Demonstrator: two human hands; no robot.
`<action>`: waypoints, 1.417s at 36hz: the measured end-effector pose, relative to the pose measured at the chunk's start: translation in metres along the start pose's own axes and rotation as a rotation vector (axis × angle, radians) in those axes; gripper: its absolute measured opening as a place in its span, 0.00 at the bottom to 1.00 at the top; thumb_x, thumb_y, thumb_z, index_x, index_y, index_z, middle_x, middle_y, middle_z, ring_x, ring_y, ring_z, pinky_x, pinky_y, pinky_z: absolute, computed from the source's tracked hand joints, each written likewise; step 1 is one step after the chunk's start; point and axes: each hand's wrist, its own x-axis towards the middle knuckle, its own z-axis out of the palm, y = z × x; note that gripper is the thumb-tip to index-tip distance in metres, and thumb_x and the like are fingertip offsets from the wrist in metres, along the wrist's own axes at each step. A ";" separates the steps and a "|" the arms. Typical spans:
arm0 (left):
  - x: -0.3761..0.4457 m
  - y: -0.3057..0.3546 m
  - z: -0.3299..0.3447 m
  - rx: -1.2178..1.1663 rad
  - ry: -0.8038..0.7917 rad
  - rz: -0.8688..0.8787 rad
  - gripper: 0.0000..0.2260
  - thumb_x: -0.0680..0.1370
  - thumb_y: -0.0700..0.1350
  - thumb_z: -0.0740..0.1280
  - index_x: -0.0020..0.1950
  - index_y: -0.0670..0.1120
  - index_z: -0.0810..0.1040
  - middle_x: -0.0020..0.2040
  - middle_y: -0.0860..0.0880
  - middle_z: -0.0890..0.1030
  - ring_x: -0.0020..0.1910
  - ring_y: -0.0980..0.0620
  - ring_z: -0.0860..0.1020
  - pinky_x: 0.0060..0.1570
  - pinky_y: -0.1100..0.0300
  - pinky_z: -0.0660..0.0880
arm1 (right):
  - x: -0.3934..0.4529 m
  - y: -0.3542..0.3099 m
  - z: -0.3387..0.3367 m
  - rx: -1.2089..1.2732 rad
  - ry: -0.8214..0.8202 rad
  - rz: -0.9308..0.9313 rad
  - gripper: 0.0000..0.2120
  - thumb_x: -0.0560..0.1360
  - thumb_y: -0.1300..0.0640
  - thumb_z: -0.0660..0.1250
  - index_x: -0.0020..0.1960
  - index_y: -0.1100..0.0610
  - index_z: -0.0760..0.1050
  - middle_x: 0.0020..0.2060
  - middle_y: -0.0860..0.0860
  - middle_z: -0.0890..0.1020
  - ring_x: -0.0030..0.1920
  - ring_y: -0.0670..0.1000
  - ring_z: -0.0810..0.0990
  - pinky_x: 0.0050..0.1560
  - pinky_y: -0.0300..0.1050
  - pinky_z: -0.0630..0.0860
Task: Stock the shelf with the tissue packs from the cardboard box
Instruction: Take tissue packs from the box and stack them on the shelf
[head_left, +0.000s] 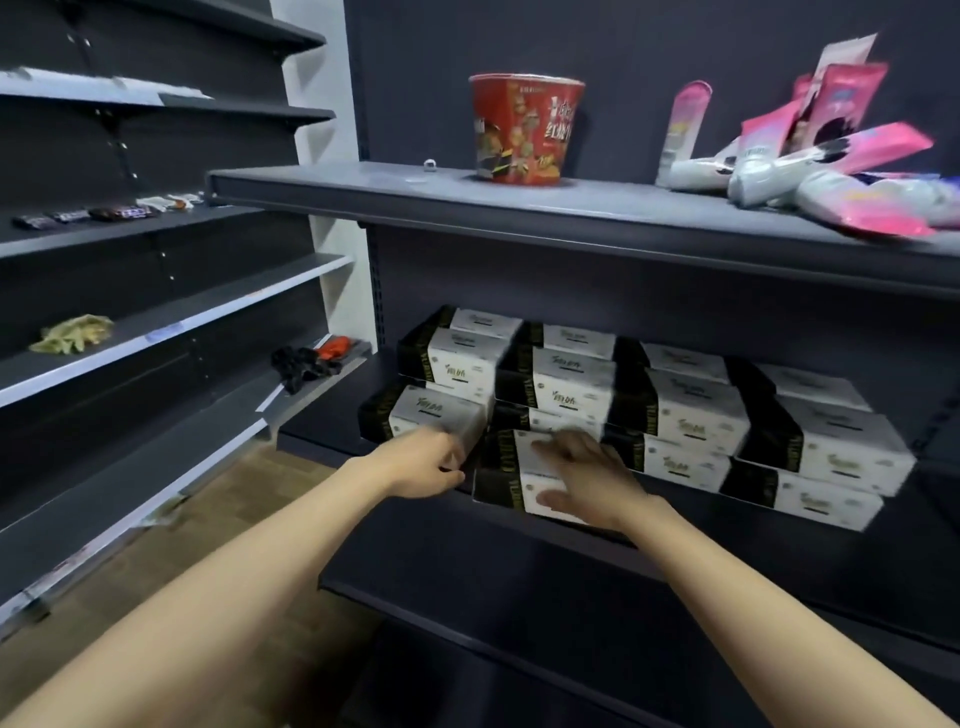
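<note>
While the right hand (587, 467) lies with straight fingers over the front tissue pack (511, 467), thumb against its face, the pack sits at the lip of the middle shelf (727, 525), likely being nudged back to line up with the stacked packs (691, 415) behind it. Left of that pack, the left hand (426, 462) curls its grip loosely beside a neighbouring pack (434, 413), perhaps steadying it; whether it touches is unclear. No cardboard box shows.

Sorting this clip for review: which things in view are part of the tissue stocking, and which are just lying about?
Part of the job:
tissue packs stacked on the middle shelf
front pack under the right hand
left hand at the left pack

Lying about:
red noodle cup
pink pouches
dark candy bars
black and orange gloves
</note>
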 end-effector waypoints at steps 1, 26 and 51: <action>0.003 -0.002 0.000 0.017 -0.006 0.002 0.12 0.77 0.50 0.63 0.58 0.48 0.77 0.54 0.48 0.81 0.54 0.48 0.78 0.53 0.52 0.76 | 0.006 -0.001 0.000 -0.025 -0.001 0.011 0.32 0.78 0.44 0.60 0.77 0.50 0.52 0.75 0.53 0.54 0.76 0.57 0.50 0.73 0.54 0.54; -0.097 -0.024 0.046 0.215 -0.078 -0.213 0.15 0.79 0.51 0.61 0.63 0.47 0.72 0.58 0.47 0.77 0.56 0.47 0.76 0.52 0.54 0.74 | -0.002 -0.094 0.014 -0.039 0.183 -0.239 0.22 0.78 0.48 0.61 0.69 0.57 0.65 0.66 0.54 0.69 0.67 0.55 0.65 0.65 0.54 0.65; -0.341 -0.186 0.070 0.058 -0.105 -0.720 0.17 0.79 0.52 0.60 0.66 0.47 0.70 0.63 0.44 0.74 0.64 0.45 0.72 0.58 0.54 0.70 | 0.016 -0.372 0.076 -0.080 -0.165 -0.784 0.25 0.78 0.49 0.62 0.70 0.58 0.64 0.64 0.55 0.71 0.66 0.56 0.68 0.61 0.51 0.67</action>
